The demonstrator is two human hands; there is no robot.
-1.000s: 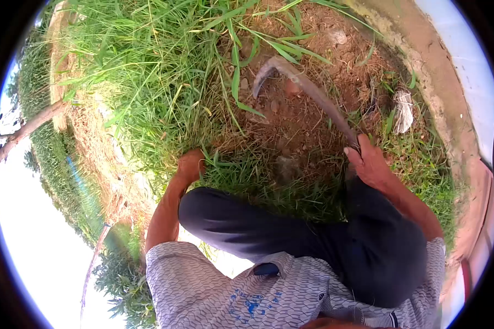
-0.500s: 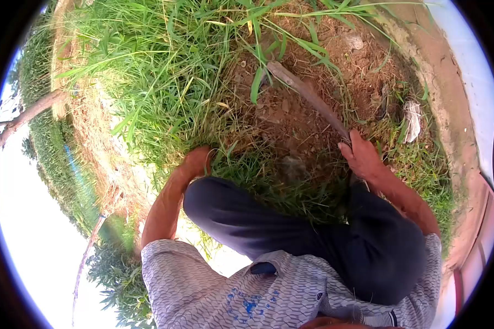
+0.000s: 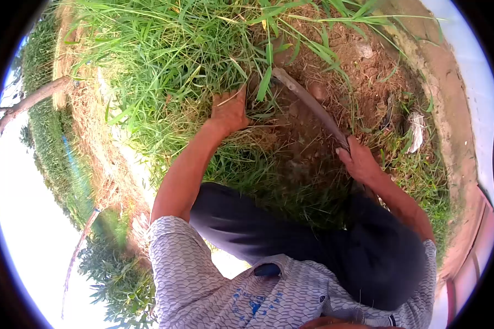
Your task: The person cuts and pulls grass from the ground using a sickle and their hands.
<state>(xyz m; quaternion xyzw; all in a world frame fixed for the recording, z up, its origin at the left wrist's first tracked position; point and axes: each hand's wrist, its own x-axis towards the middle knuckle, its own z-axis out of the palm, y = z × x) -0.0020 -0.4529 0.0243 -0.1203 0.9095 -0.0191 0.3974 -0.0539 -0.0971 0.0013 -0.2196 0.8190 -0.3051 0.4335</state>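
Observation:
My right hand (image 3: 361,162) is closed round the handle of a sickle (image 3: 313,104), which slants up and left over bare soil. Its blade is mostly out of sight at the edge of the grass. My left hand (image 3: 230,111) reaches into the tall green grass (image 3: 170,60), left of the tool's far end. The fingers of that hand are partly covered by blades, so what they hold, if anything, cannot be made out.
A pale fibrous bundle (image 3: 416,131) lies on the right, beside a low earthen edge (image 3: 450,104) and a white surface. Dry straw (image 3: 115,175) covers the ground at left, near a branch (image 3: 35,104). My bent legs are below.
My left hand has moved up and right, from beside my knee into the taller grass. The sickle's curved blade, visible a second ago, has gone down among the grass; my right hand has shifted slightly.

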